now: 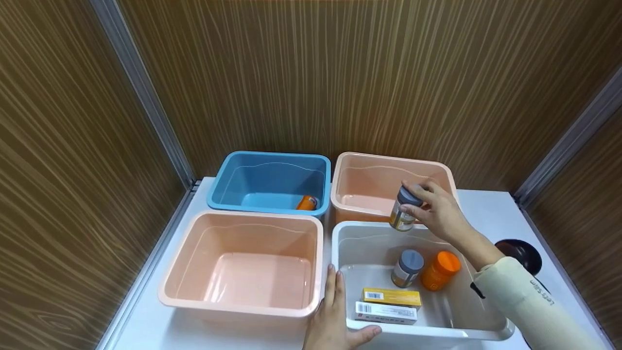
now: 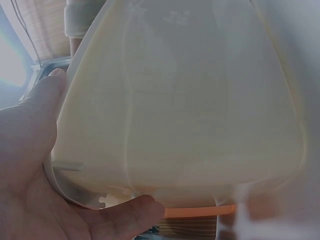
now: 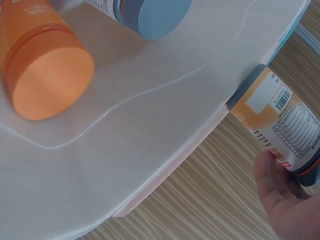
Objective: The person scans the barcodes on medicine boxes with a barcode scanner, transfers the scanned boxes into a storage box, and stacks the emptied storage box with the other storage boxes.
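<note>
My right hand (image 1: pixel 440 214) grips a grey-capped bottle (image 1: pixel 403 214) near its cap, above the back rim of the white bin (image 1: pixel 461 332). In the right wrist view the bottle's printed label (image 3: pixel 285 120) faces the camera. My left hand (image 1: pixel 330 316) rests on the white bin's front left corner, fingers along the left rim and thumb over the front rim. Inside that bin stand a second grey-capped bottle (image 1: pixel 407 268) and an orange bottle (image 1: pixel 441 271). A yellow box (image 1: pixel 391 297) and a white box (image 1: pixel 386 312) lie in front of them.
Left of the white bin is a pink bin (image 1: pixel 262 277). Behind stand a blue bin (image 1: pixel 267 194) with a small orange container (image 1: pixel 307 203) in it, and another pink bin (image 1: pixel 364 189). A dark round object (image 1: pixel 522 255) sits at the right. Wood-patterned walls (image 1: pixel 311 78) enclose the table.
</note>
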### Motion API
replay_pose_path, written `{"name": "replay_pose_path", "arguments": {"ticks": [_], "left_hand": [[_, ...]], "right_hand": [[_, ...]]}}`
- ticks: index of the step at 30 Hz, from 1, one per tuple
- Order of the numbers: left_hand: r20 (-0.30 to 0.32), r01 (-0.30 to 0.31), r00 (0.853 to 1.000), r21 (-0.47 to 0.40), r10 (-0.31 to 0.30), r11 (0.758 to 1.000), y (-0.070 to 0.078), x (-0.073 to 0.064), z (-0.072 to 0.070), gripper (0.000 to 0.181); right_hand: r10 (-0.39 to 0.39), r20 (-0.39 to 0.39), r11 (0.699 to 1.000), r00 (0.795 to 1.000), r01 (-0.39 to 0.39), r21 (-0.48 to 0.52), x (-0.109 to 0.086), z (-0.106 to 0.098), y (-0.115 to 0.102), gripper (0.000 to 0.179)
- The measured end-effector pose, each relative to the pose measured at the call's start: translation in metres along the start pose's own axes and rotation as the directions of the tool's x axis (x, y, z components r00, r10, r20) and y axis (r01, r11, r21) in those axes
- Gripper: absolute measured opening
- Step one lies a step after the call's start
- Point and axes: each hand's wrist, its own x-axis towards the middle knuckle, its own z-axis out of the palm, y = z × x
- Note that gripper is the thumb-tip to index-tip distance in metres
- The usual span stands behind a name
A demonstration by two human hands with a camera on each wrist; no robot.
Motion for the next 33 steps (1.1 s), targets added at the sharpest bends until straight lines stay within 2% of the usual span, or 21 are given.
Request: {"name": "replay_pose_path", "arguments": {"ticks": [5, 13, 15, 18, 21, 23, 25, 28, 33], "left_hand": [[-0.013, -0.015, 1.0, -0.014, 0.015, 1.0, 0.0, 0.0, 0.001, 0.132], [-0.025, -0.015, 1.0, -0.028, 0.015, 0.999, 0.003, -0.002, 0.0, 0.133], [-0.034, -0.025, 0.999, -0.019, 0.024, 1.0, 0.003, -0.003, 0.001, 0.133], [-0.044, -0.044, 0.998, -0.013, 0.043, 0.999, 0.003, -0.005, 0.002, 0.132], [-0.035, -0.049, 0.998, -0.021, 0.048, 0.999, 0.004, -0.007, 0.003, 0.131], [-0.02, -0.036, 0.999, -0.031, 0.035, 0.999, 0.005, -0.009, 0.003, 0.131], [-0.006, -0.024, 1.0, -0.039, 0.024, 0.999, 0.005, -0.01, 0.004, 0.131], [0.009, -0.006, 1.0, -0.046, 0.006, 0.999, 0.007, -0.011, 0.003, 0.131], [0.014, 0.002, 1.0, -0.036, -0.001, 0.999, 0.007, -0.011, 0.001, 0.132]], "right_hand": [[0.075, -0.017, 0.997, 0.997, -0.075, -0.011, 0.0, -0.003, -0.009, 0.058], [0.086, -0.009, 0.996, 0.996, -0.087, -0.009, -0.003, -0.015, -0.012, 0.054], [0.065, -0.022, 0.998, 0.998, -0.066, -0.022, -0.006, -0.021, -0.01, 0.051], [0.004, -0.081, 0.999, 0.997, -0.008, -0.042, -0.014, -0.034, -0.006, 0.047], [-0.059, -0.158, 0.996, 0.986, 0.047, -0.075, -0.027, -0.052, -0.003, 0.046], [-0.069, -0.192, 0.993, 0.979, 0.048, -0.111, -0.038, -0.065, -0.001, 0.047], [-0.052, -0.215, 0.99, 0.975, 0.023, -0.137, -0.05, -0.078, 0.001, 0.048], [0.014, -0.231, 0.986, 0.973, -0.052, -0.16, -0.069, -0.094, 0.006, 0.051], [0.12, -0.256, 0.962, 0.959, -0.175, -0.207, -0.096, -0.111, 0.018, 0.052]]}}
